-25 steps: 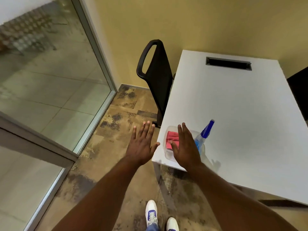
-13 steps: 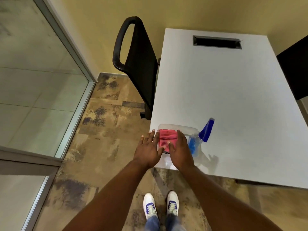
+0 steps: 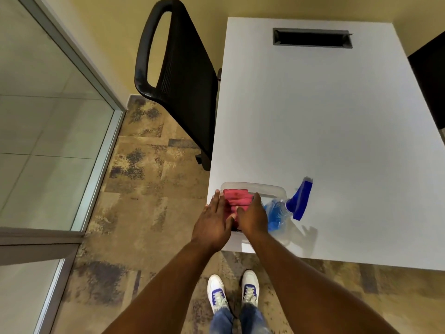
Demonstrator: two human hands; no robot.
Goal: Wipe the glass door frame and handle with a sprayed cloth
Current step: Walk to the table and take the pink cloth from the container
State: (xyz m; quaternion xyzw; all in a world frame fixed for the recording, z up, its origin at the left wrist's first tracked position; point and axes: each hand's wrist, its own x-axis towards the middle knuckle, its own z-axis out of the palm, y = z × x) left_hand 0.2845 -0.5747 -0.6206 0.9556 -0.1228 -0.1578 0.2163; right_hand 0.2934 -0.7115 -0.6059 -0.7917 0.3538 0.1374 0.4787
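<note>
A folded pink cloth lies in a clear plastic container at the near left corner of the white table. A spray bottle with a blue trigger head stands right beside the container. My left hand lies flat over the container's left edge, its thumb touching the cloth. My right hand rests on the cloth's right side, fingers stretched forward; no closed grip shows. The glass door with its grey metal frame stands at the left. I see no handle.
A black mesh office chair is pushed against the table's left side, between table and glass. A black cable slot sits at the table's far end. Patterned carpet lies between door and table, and my white shoes stand at the table's near edge.
My left hand has moved right from over the floor onto the container's left edge. My right hand has stayed on the cloth. The view has shifted closer to the table.
</note>
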